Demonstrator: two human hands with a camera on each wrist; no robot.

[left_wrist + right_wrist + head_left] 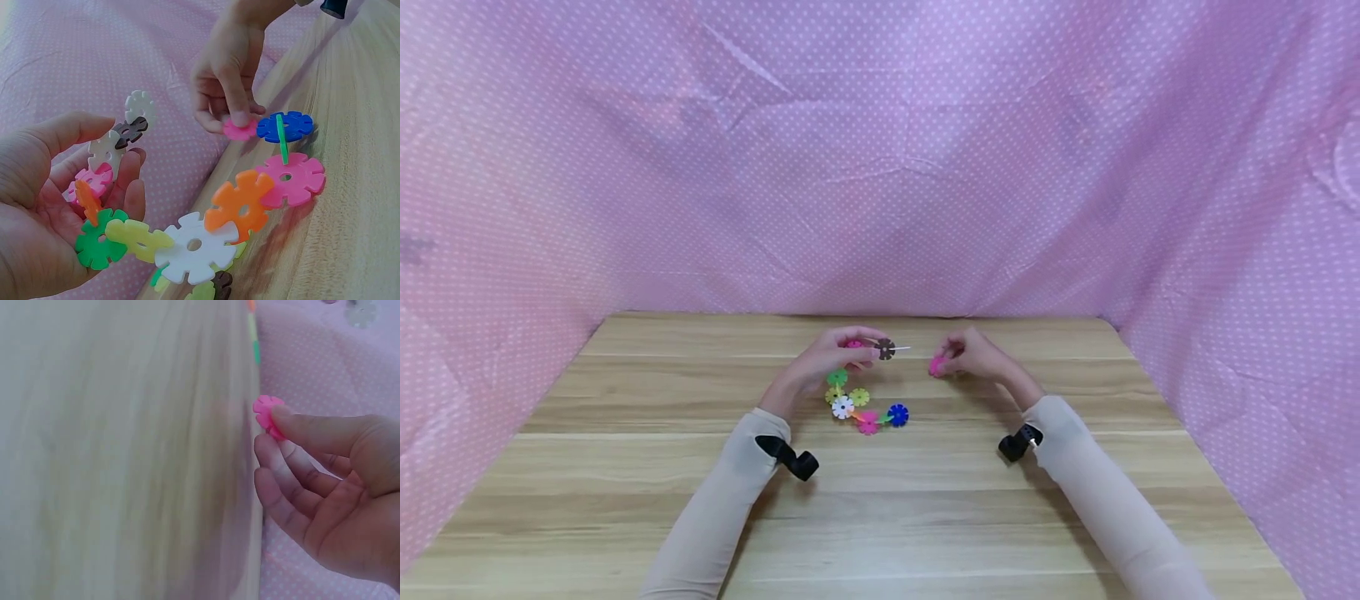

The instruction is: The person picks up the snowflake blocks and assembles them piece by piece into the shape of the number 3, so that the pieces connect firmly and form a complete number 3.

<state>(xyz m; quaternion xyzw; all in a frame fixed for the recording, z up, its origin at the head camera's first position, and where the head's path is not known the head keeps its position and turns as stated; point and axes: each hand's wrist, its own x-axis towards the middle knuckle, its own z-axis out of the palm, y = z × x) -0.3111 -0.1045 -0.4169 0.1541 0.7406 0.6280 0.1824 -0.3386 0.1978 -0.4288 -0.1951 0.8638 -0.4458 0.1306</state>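
Note:
My left hand [833, 357] holds one end of a chain of interlocking plastic snowflake discs. In the left wrist view its thumb and fingers are around a white disc [100, 150] and a pink disc [94, 180]; a dark brown disc [130, 132] and another white disc [139, 105] stick out past the fingertips. The chain runs on through a green disc [100, 240], a large white disc [175, 256] and an orange disc [228, 203] to a blue disc [898, 415]. My right hand [976, 354] pinches a separate pink disc [265, 409] between thumb and fingers.
Beneath the chain, a brown disc [222, 282] and yellow-green pieces show partly; whether they join it I cannot tell. A wood-grain table [880, 517] lies under both hands. Pink dotted cloth [880, 208] hangs behind and at the sides. Each wrist wears a black camera [805, 465].

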